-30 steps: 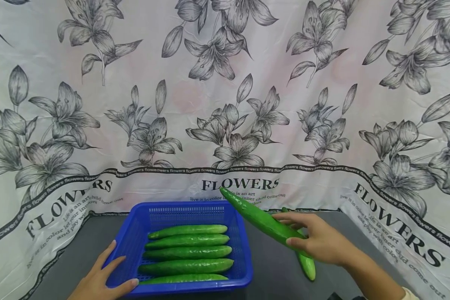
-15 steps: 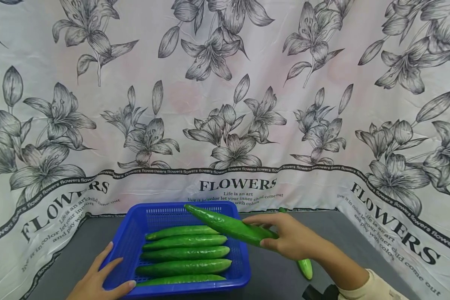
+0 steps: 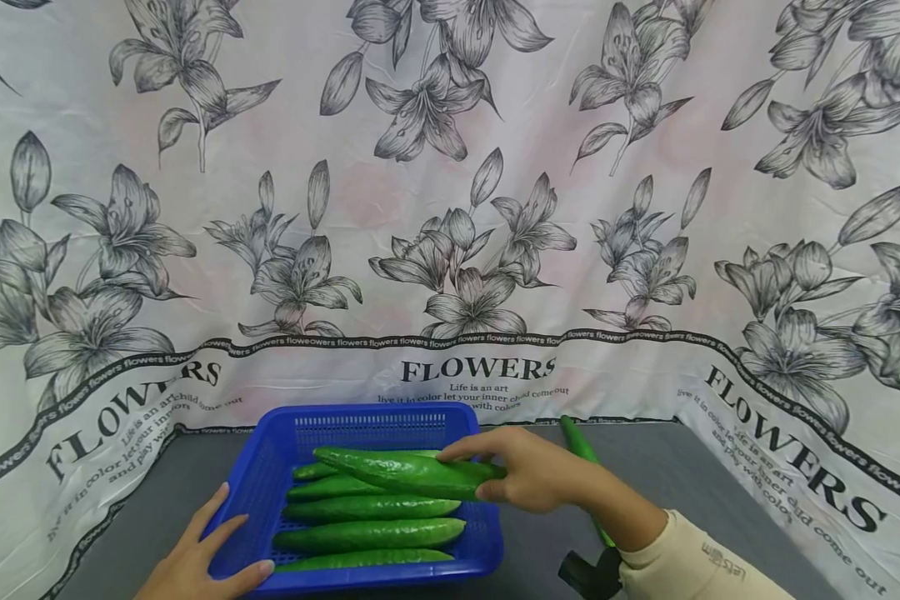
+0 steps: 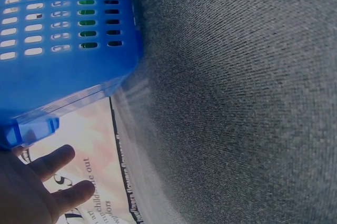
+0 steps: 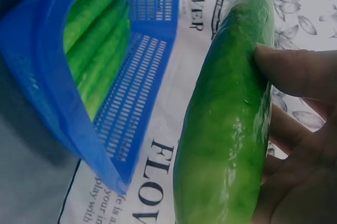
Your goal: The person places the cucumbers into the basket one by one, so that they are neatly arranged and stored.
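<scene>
My right hand (image 3: 536, 472) grips a cucumber (image 3: 390, 472) by its right end, thumb on the near side. This cucumber is over the right part of a blue plastic basket (image 3: 495, 533), slightly tilted, its far end pointing left. Several more cucumbers (image 3: 375, 532) lie side by side in the basket, the back ones partly hidden by the held one. In the right wrist view the held cucumber (image 5: 226, 124) fills the middle. My left hand (image 3: 195, 554) rests at the basket's front left corner, fingers spread and fairly straight; in the left wrist view the fingers (image 4: 73, 196) stretch out beside the basket.
Another cucumber (image 3: 581, 437) lies on the grey tabletop (image 3: 540, 542) right of the basket, partly behind my right forearm. A white cloth (image 3: 465, 392) with printed flowers hangs around the back and sides. A black object (image 3: 588, 575) sits at my right wrist.
My right hand has carried the cucumber left and down, from beside the basket to over the cucumbers in it, turning it nearer to level. The left hand has kept its place.
</scene>
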The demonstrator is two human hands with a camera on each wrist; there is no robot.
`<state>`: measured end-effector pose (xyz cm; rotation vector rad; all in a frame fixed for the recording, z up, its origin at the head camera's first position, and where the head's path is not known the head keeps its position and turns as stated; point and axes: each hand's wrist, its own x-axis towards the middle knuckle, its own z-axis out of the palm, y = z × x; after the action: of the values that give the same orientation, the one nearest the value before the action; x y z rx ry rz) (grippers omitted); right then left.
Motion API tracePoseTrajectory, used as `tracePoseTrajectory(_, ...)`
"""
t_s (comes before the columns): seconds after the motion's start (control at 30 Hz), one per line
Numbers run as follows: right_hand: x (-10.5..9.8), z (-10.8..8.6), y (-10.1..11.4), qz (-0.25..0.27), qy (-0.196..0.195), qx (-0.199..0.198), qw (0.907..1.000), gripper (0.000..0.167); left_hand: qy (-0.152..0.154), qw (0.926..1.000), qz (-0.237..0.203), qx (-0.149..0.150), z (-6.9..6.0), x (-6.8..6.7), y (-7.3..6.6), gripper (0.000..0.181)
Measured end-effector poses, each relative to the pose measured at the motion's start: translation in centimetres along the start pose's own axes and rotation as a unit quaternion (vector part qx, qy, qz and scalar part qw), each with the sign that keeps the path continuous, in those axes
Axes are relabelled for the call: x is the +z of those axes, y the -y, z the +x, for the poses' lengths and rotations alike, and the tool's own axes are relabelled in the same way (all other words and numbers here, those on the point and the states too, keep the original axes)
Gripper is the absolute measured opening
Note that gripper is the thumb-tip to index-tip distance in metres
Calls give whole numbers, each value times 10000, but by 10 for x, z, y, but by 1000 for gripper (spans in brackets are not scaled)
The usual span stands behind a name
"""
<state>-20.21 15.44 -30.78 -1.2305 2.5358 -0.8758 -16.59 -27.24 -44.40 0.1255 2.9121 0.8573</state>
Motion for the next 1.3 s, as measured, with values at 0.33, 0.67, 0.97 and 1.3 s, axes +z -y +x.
tracePoseTrajectory(0.33, 14, 41, -1, 48, 418, -9, 9991, 55, -58, 10000, 39, 16, -1, 0, 0, 78)
tracePoseTrajectory(0.67, 34, 80, -12, 31, 839, 319, 9960, 53, 6, 10000, 0, -33, -2, 0, -1, 77)
tracePoseTrajectory(0.97, 49, 101, -24, -202, 991, 691, 9925, 54, 1, 10000, 28, -40, -2, -1, -5, 78)
tracePoseTrajectory(1.3, 65, 117, -30, -614, 1239, 925, 9861, 50, -18, 10000, 10, -47, -3, -2, -5, 78)
